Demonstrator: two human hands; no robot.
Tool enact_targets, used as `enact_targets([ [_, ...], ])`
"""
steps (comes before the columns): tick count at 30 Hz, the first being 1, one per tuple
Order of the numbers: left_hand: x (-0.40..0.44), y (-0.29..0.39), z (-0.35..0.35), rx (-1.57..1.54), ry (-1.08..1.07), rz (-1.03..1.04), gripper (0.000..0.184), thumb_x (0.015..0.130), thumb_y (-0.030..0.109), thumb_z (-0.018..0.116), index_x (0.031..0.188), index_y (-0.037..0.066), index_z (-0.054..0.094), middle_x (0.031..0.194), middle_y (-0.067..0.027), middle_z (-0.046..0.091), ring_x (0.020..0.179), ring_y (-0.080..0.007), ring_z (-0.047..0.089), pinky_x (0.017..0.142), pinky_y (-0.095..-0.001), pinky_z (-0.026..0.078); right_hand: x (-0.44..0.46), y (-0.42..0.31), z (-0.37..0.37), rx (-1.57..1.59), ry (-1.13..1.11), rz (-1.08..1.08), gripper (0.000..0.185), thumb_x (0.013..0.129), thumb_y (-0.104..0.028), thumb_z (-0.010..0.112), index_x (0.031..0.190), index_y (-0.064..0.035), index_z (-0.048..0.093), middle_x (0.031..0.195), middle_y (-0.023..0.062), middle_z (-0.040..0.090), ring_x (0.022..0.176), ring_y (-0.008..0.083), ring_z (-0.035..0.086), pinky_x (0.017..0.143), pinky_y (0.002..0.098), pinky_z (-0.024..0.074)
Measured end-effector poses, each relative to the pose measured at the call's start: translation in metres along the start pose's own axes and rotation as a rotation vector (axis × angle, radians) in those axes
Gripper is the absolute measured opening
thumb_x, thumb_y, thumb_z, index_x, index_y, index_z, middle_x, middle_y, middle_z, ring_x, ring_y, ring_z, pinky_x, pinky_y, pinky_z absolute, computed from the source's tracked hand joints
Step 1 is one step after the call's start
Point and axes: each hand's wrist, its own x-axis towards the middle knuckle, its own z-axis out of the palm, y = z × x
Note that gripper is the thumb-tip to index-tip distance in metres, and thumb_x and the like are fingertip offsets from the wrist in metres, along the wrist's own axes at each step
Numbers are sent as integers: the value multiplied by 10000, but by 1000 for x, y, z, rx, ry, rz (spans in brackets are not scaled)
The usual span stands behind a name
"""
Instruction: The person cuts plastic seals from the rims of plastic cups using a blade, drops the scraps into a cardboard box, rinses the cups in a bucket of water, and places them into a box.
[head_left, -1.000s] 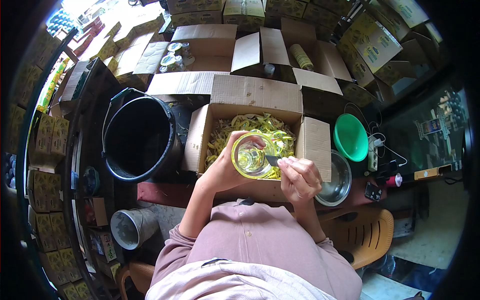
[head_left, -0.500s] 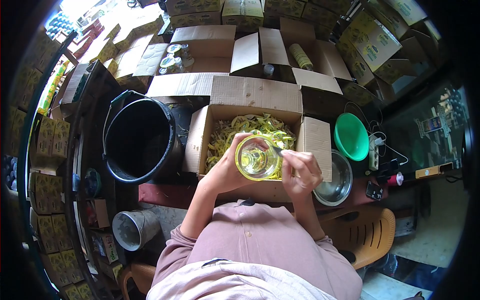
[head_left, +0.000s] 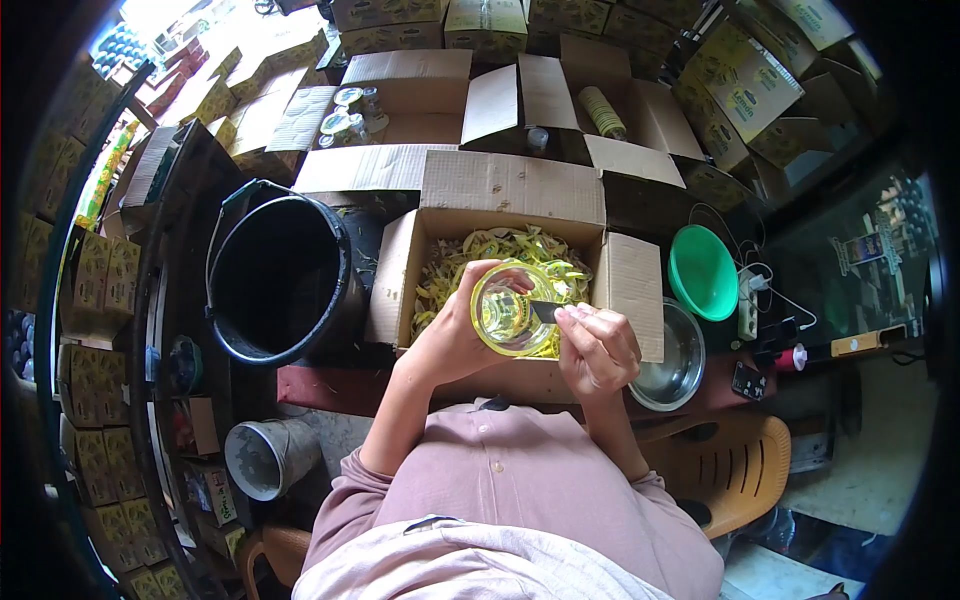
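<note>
My left hand [head_left: 452, 335] is closed around a clear cup [head_left: 497, 312] with a yellow-tinted rim, its open mouth tilted up toward me. Between the fingertips of my right hand [head_left: 602, 350] is a small dark blade [head_left: 543, 312], whose tip reaches over the right side of the cup's rim. I cannot tell whether the blade touches the cup wall. Below both hands lies an open cardboard box [head_left: 512, 188] filled with yellow-green curled strips [head_left: 470, 258].
A black bucket [head_left: 345, 290] stands to the left. Right of the box are a green bowl [head_left: 703, 273] and a metal bowl [head_left: 672, 372]. Behind sit open cartons, one with jars [head_left: 345, 125], another with a stack of yellow lids [head_left: 601, 112]. A grey bucket [head_left: 268, 460] is lower left.
The blade has moved left and now shows across the cup's rim. My right hand has shifted slightly left with it, and the cup has turned a little in my left hand.
</note>
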Motion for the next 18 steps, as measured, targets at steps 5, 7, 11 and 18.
enact_targets([
  [5,-3,2,1,53,-19,-21,740,634,68,754,1208,50,286,1084,-125,524,1033,-252,532,901,-337,416,1,0,1,-21,-29,-3,218,617,56,670,807,-53,678,762,25,627,719,166,608,645,265,514],
  [7,-3,4,2,85,-23,-31,736,636,72,753,1206,48,288,1085,-125,526,1035,-254,531,902,-340,416,3,3,3,-18,-12,-15,225,614,57,670,810,-54,677,776,24,631,715,162,603,641,265,508],
  [11,-1,2,0,41,-3,1,728,635,70,752,1200,46,294,1087,-127,528,1038,-257,529,902,-338,417,3,6,0,-77,-34,149,261,623,77,652,844,-62,670,782,43,624,689,168,598,613,266,493],
  [18,-1,-7,2,11,91,26,770,572,55,797,1175,30,318,1088,-101,509,1021,-192,532,883,-297,430,4,-5,-6,130,20,301,241,666,72,657,860,-72,665,770,69,603,667,174,591,580,263,481],
])
